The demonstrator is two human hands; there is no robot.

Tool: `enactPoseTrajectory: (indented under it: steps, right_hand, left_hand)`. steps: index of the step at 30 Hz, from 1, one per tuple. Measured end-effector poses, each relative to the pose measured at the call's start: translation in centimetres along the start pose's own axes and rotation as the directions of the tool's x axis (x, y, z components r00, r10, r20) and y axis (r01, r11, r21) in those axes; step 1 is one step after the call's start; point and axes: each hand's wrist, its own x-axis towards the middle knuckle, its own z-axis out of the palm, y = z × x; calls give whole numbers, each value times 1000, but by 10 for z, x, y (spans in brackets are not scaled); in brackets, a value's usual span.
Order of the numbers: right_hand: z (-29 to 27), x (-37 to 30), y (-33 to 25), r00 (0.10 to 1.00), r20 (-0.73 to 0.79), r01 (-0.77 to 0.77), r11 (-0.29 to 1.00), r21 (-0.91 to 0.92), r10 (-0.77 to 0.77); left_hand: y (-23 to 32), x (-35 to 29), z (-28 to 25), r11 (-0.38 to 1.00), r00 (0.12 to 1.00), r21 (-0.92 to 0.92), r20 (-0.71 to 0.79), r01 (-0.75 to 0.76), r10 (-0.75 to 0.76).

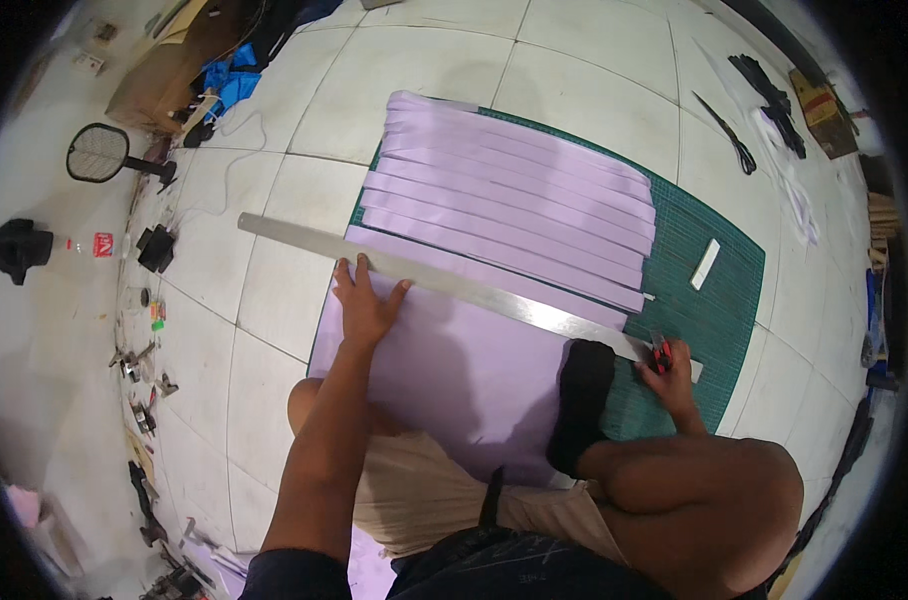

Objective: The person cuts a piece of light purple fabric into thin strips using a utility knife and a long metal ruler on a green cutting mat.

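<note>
A long metal ruler [474, 292] lies slantwise across a lilac sheet [454, 370], perhaps fabric, on a green cutting mat [699, 275]. With fingers spread, my left hand [369, 312] presses on the sheet, its fingertips at the ruler's lower edge. Near the ruler's right end, my right hand [674, 380] grips a red and black utility knife [661, 355]. Where the blade tip touches is too small to tell. Several lilac strips [514, 190] lie in a row beyond the ruler. My foot in a black sock [582, 400] rests on the sheet's right side, close to the ruler.
A small white bar [705, 264] sits on the mat's right part. Scissors [726, 133] lie on the tiled floor [324, 110] at the far right. Along the left wall are a racket-shaped swatter [99, 153], a black box-like object [156, 248] and small tools.
</note>
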Motion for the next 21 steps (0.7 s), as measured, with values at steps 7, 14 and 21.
enactPoseTrajectory:
  steps: [7,14,21]
  right_hand:
    - [2,11,-9,990,88,-108,994,-19,109]
    - [-7,10,-11,973,43,-230,972,40,228]
    - [-10,16,-5,975,103,-195,980,-41,199]
  left_hand:
    - [-8,1,0,999,999,14,23,42,-42]
    - [8,2,-2,1000,1000,-18,25,19,-19]
    - [3,5,2,1000,999,8,42,24,-25]
